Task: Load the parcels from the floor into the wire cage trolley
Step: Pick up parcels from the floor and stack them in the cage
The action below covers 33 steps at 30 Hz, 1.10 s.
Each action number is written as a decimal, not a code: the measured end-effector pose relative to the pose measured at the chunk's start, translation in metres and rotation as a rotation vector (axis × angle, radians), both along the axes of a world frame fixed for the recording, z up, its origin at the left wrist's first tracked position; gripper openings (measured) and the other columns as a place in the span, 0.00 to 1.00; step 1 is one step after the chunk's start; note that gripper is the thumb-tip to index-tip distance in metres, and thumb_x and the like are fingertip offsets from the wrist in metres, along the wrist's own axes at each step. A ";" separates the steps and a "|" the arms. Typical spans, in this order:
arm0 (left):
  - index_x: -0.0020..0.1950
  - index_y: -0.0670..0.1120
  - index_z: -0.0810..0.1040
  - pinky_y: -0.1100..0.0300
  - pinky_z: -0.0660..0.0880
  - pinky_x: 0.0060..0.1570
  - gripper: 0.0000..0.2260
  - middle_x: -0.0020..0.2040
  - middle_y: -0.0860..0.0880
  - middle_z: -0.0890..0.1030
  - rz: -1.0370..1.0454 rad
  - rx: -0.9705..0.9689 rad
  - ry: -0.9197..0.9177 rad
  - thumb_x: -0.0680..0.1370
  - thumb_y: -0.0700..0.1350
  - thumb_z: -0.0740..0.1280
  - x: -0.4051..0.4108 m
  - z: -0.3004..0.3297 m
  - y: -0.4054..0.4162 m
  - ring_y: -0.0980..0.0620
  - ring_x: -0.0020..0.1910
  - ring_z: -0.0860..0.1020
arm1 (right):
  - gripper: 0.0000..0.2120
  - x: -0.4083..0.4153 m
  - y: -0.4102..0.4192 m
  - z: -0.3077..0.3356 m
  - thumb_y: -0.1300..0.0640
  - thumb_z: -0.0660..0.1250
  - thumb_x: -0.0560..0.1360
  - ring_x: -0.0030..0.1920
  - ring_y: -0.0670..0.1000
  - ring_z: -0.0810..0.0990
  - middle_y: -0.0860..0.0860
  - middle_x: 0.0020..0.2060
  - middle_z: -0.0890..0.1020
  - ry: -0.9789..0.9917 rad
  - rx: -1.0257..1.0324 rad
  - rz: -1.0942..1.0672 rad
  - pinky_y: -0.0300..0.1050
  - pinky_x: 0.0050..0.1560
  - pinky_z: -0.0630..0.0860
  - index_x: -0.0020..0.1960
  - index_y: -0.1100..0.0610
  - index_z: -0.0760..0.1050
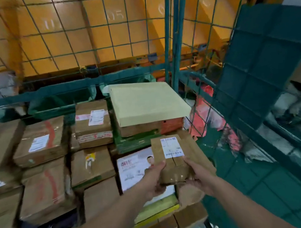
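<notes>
Head view looks down into the wire cage trolley (172, 36), whose green mesh walls rise at twelve and two o'clock. Both hands grasp one small parcel (171, 158) at about five o'clock of the frame: the left hand (156, 178) curls round its near left corner with the thumb on top, and the right hand (200, 175) grips the near right corner, thumb along the top edge. This parcel is a flat brown cardboard box, wrapped in glossy clear tape at the near end, with a white barcode label (172, 147) on its upper face. It is held above the parcels stacked inside the trolley, over a white printed box (133, 168) just to its nine o'clock. At twelve o'clock from it lies a wide box with a smooth pale yellow cover (148, 101) above a brown and orange side. Toward nine o'clock the load is matte brown cardboard boxes (42, 141), rectangular and packed close, several carrying white labels and red tape. Yellow panels (80, 28) show through the mesh behind
</notes>
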<state>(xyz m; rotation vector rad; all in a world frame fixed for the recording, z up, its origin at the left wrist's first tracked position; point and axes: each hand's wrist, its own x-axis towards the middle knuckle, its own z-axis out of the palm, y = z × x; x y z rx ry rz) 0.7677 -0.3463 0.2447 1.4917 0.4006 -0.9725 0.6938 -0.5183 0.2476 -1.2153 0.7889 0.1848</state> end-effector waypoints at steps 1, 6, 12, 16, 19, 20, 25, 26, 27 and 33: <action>0.64 0.47 0.75 0.59 0.79 0.40 0.23 0.55 0.42 0.82 0.009 0.010 0.004 0.78 0.61 0.71 0.004 -0.003 -0.013 0.44 0.48 0.80 | 0.16 0.006 -0.012 -0.005 0.44 0.68 0.80 0.53 0.52 0.86 0.49 0.50 0.88 0.008 -0.008 0.007 0.54 0.59 0.82 0.62 0.52 0.80; 0.63 0.50 0.70 0.56 0.82 0.38 0.27 0.46 0.45 0.82 0.068 0.037 -0.014 0.73 0.63 0.74 0.026 -0.018 -0.057 0.45 0.43 0.83 | 0.12 0.032 -0.049 -0.014 0.45 0.66 0.81 0.50 0.52 0.84 0.51 0.45 0.87 0.033 -0.058 -0.023 0.49 0.49 0.82 0.56 0.52 0.81; 0.55 0.53 0.75 0.47 0.84 0.43 0.35 0.58 0.42 0.81 0.114 0.103 0.013 0.56 0.69 0.78 0.063 -0.061 -0.096 0.38 0.47 0.86 | 0.16 0.060 -0.081 -0.026 0.43 0.67 0.80 0.56 0.51 0.82 0.51 0.57 0.83 0.036 -0.049 -0.040 0.47 0.48 0.80 0.63 0.51 0.75; 0.58 0.53 0.74 0.52 0.84 0.49 0.17 0.56 0.45 0.81 0.100 0.054 -0.031 0.76 0.60 0.73 0.070 -0.042 -0.126 0.44 0.52 0.83 | 0.13 0.082 -0.100 -0.045 0.44 0.71 0.75 0.56 0.56 0.83 0.54 0.55 0.84 -0.029 -0.113 -0.172 0.58 0.62 0.79 0.54 0.51 0.77; 0.62 0.52 0.77 0.58 0.77 0.47 0.10 0.54 0.46 0.84 0.044 0.002 -0.120 0.83 0.43 0.62 0.079 -0.045 -0.147 0.49 0.48 0.81 | 0.27 0.090 -0.112 -0.064 0.42 0.73 0.66 0.58 0.56 0.83 0.54 0.60 0.82 -0.019 -0.075 -0.234 0.58 0.62 0.79 0.61 0.51 0.76; 0.64 0.50 0.78 0.61 0.75 0.43 0.13 0.53 0.46 0.84 0.012 0.000 -0.145 0.82 0.40 0.61 0.080 -0.046 -0.152 0.49 0.46 0.80 | 0.26 0.090 -0.110 -0.059 0.44 0.72 0.71 0.59 0.56 0.82 0.54 0.61 0.81 -0.013 -0.046 -0.241 0.55 0.62 0.80 0.65 0.53 0.73; 0.68 0.53 0.77 0.66 0.76 0.42 0.17 0.56 0.51 0.85 -0.005 -0.010 -0.182 0.83 0.39 0.61 0.087 -0.055 -0.163 0.52 0.54 0.82 | 0.27 0.088 -0.111 -0.053 0.56 0.67 0.82 0.55 0.53 0.80 0.54 0.64 0.76 -0.056 0.052 -0.252 0.47 0.58 0.78 0.77 0.51 0.60; 0.68 0.55 0.76 0.66 0.77 0.42 0.16 0.56 0.51 0.85 -0.013 -0.028 -0.170 0.84 0.39 0.60 0.086 -0.053 -0.164 0.53 0.55 0.82 | 0.30 0.089 -0.114 -0.055 0.58 0.66 0.82 0.55 0.52 0.80 0.53 0.63 0.75 -0.075 0.066 -0.268 0.49 0.60 0.77 0.79 0.47 0.57; 0.67 0.56 0.75 0.66 0.77 0.44 0.16 0.57 0.52 0.84 -0.020 -0.052 -0.155 0.85 0.39 0.60 0.086 -0.055 -0.165 0.54 0.56 0.81 | 0.31 0.090 -0.117 -0.053 0.60 0.65 0.82 0.56 0.53 0.80 0.53 0.62 0.76 -0.094 0.104 -0.302 0.51 0.62 0.77 0.79 0.44 0.56; 0.75 0.57 0.70 0.57 0.75 0.59 0.19 0.62 0.53 0.84 -0.082 -0.071 -0.123 0.85 0.44 0.62 0.080 -0.068 -0.158 0.54 0.63 0.80 | 0.34 0.083 -0.122 -0.058 0.64 0.63 0.82 0.64 0.61 0.76 0.56 0.67 0.72 -0.097 0.240 -0.448 0.54 0.61 0.78 0.81 0.43 0.53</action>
